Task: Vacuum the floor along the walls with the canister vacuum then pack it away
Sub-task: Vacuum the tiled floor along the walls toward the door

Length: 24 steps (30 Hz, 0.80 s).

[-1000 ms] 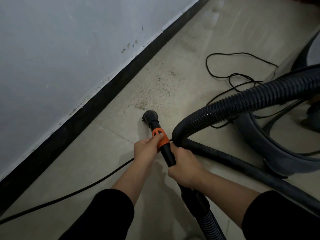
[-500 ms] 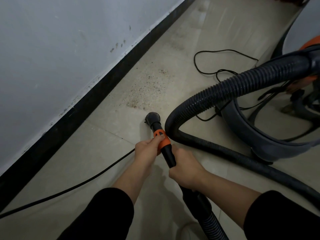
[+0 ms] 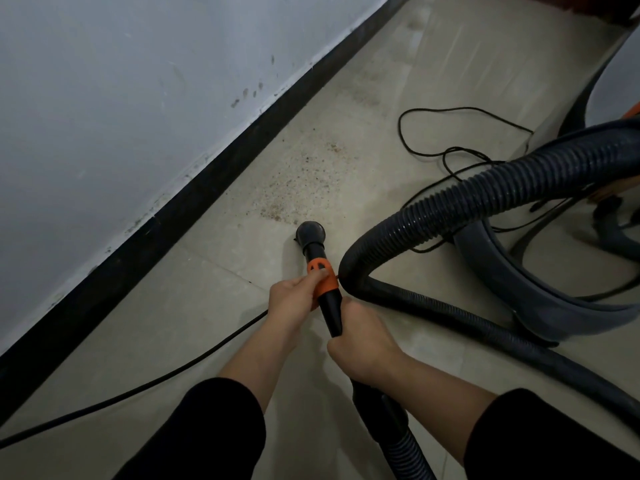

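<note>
Pale floor tiles here, smooth with a soft sheen, and a rough, sandy scatter of grit dulling one patch. The wall is matt paint, scuffed and speckled; the skirting below it is flat black, paint-flecked along its top edge. Now the hose: ribbed dark plastic, slightly glossy on the ridges. The nozzle and tube are smooth black plastic, the collar matt orange plastic. And the sleeves are black matt cloth.

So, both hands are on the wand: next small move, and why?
Probably push the nozzle forward into the dirt patch: the speckles lie just ahead of it, along the baseboard. The left hand on the orange collar and right hand on the wand hold it.
</note>
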{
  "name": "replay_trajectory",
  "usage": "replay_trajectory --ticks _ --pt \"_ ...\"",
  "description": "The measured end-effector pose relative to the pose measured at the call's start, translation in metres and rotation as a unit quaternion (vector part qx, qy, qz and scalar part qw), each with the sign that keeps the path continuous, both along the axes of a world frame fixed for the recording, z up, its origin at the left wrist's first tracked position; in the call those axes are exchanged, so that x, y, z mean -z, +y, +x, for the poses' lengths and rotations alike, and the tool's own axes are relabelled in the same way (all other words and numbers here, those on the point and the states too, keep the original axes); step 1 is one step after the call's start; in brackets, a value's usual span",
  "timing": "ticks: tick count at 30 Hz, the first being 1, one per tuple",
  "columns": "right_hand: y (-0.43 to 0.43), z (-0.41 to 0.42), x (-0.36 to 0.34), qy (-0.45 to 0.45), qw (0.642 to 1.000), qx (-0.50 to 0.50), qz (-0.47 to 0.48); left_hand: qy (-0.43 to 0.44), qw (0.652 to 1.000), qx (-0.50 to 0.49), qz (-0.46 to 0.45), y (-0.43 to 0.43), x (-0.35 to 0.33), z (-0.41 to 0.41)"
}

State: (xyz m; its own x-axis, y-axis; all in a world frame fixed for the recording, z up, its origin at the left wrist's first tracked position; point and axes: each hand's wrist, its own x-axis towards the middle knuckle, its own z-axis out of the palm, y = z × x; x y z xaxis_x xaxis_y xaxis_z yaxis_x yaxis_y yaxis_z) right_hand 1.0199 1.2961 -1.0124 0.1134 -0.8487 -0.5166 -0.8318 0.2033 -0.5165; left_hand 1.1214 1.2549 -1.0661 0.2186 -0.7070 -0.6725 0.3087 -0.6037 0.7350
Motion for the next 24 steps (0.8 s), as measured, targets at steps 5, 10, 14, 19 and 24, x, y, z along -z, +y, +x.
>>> replay_trajectory --ticks 5,10,14,19,24 --pt "-0.018 0.01 -0.001 -0.007 1.0 0.011 0.007 -0.018 1.0 -0.005 -0.007 -0.02 -0.001 0.004" --pt "-0.028 0.019 0.0 -0.015 0.999 0.029 0.0 -0.034 0.999 0.026 -0.004 -0.034 -0.003 0.013" --pt "-0.032 0.026 0.002 -0.016 0.999 0.05 -0.006 -0.048 0.997 0.062 -0.005 -0.045 -0.006 0.017" --pt "-0.033 0.033 0.006 -0.016 0.997 0.072 -0.006 -0.048 0.994 0.093 -0.01 -0.053 -0.01 0.018" --pt "-0.035 0.037 0.007 -0.009 0.997 0.08 -0.004 -0.06 0.994 0.087 -0.016 -0.055 -0.009 0.019"
